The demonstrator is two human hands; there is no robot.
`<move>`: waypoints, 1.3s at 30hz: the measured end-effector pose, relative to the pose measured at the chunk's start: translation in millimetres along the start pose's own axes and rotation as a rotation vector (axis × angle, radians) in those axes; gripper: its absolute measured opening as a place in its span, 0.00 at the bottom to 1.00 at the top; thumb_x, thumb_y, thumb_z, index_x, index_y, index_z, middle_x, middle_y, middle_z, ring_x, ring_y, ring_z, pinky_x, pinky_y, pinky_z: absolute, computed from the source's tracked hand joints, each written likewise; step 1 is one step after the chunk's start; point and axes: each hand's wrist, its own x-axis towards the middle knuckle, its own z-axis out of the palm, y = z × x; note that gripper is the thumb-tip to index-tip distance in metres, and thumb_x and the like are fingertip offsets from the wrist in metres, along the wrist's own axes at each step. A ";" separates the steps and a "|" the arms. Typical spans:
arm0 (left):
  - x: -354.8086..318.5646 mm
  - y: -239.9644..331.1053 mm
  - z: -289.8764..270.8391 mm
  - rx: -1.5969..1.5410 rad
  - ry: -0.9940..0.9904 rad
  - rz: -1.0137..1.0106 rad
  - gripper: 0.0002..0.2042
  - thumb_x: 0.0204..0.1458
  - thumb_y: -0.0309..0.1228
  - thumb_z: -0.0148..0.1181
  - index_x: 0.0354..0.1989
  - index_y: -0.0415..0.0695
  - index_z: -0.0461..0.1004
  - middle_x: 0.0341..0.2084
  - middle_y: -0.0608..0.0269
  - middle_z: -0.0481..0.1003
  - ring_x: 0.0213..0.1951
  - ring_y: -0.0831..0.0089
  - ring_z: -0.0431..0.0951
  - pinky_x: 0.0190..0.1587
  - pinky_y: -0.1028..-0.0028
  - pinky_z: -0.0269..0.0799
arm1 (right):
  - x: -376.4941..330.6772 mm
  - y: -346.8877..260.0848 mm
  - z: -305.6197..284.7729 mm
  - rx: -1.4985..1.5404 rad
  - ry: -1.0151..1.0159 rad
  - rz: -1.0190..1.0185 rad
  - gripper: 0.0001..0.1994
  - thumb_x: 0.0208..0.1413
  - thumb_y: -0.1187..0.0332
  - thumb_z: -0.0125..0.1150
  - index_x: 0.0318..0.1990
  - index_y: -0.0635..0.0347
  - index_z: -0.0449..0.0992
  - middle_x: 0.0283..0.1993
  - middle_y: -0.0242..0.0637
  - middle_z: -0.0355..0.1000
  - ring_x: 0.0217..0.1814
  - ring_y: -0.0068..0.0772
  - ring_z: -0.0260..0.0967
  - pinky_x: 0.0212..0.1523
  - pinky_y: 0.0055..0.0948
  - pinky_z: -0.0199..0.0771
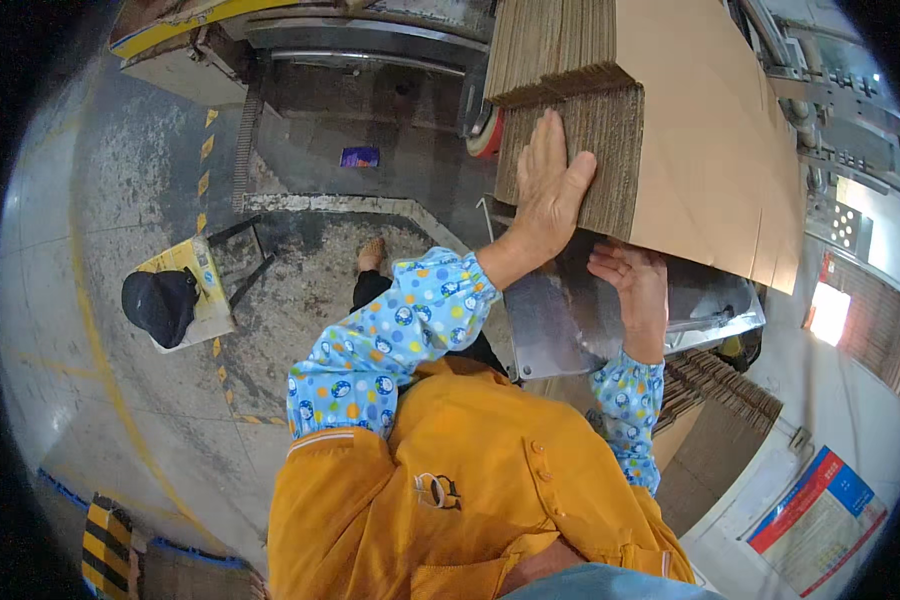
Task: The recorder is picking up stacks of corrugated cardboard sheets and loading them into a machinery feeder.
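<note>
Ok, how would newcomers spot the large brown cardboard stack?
Find the shiny grey metal table right of centre. Above it in view is the large brown cardboard stack. The left hand rests against it, not the smaller brown stack lower right.

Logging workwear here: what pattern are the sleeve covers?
Sleeve covers: light blue with multicoloured dots and small figures; head view.

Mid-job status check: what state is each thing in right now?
Left hand: open, laid against the large cardboard stack
Right hand: open, fingers slightly bent, by the stack's near edge; contact unclear
Large cardboard stack: sheets flat, packed together, edges stepped
Smaller cardboard stack: sheets flat, packed together
Stool: upright
Black cap: lying on the stool
</note>
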 end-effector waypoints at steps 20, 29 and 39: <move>58.8 -15.0 -73.4 -0.023 0.499 0.240 0.13 0.63 0.33 0.42 0.41 0.34 0.68 0.40 0.52 0.66 0.45 0.59 0.65 0.51 0.65 0.60 | -44.7 10.9 -9.5 -0.226 0.458 -0.606 0.13 0.60 0.73 0.53 0.50 0.72 0.69 0.44 0.44 0.73 0.47 0.35 0.72 0.49 0.31 0.74; 186.0 -51.9 -200.6 1.286 0.406 0.394 0.24 0.47 0.46 0.63 0.49 0.45 0.72 0.47 0.53 0.70 0.54 0.52 0.65 0.55 0.51 0.57 | -17.1 -16.7 -0.5 -0.384 0.425 -1.241 0.13 0.63 0.71 0.46 0.51 0.67 0.69 0.57 0.46 0.63 0.59 0.43 0.61 0.62 0.42 0.60; 306.2 -68.6 -218.6 1.518 -0.009 0.307 0.37 0.43 0.57 0.63 0.63 0.58 0.62 0.45 0.49 0.70 0.50 0.49 0.69 0.48 0.51 0.65 | -9.2 -22.1 6.0 -0.523 0.713 -1.100 0.24 0.69 0.56 0.30 0.44 0.65 0.72 0.51 0.41 0.67 0.58 0.40 0.62 0.58 0.36 0.65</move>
